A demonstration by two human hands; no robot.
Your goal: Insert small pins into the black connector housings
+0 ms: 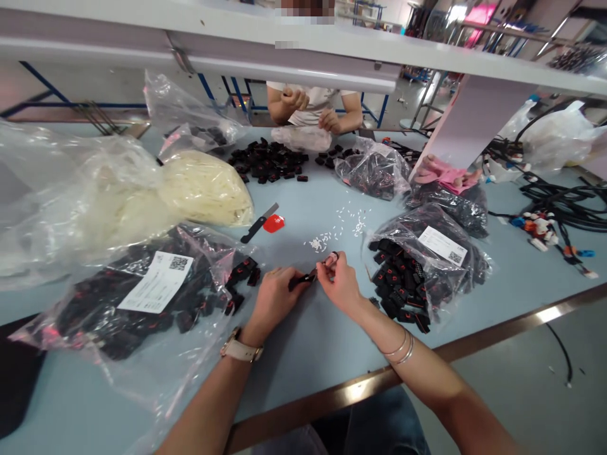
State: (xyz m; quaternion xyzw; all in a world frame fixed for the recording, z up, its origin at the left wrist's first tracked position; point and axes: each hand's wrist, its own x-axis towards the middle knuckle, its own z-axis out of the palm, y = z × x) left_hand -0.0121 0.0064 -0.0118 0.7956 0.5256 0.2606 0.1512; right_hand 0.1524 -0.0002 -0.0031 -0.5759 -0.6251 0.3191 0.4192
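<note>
My left hand [276, 292] is closed on a small black plastic connector [307, 277], held low over the table in front of me. My right hand [340, 284] meets it from the other side, fingertips pinched at the connector's end; whatever lies between them is too small to make out. Just beyond my fingers lies a scatter of tiny white pieces [317, 243]. A black-handled knife [255, 229] rests beside a red tag [274, 223] to the upper left. Loose black connectors [397, 278] spill from a bag by my right forearm, and more black connectors [243, 275] lie left of my left hand.
Labelled plastic bags [156, 281] of black parts lie left, with another bag [448, 243] at right. Behind are a bag of cream-coloured pieces [206, 189] and a black heap [270, 159]. A person [313, 107] sits opposite, below a white shelf [213, 31]. Cables [564, 202] lie far right.
</note>
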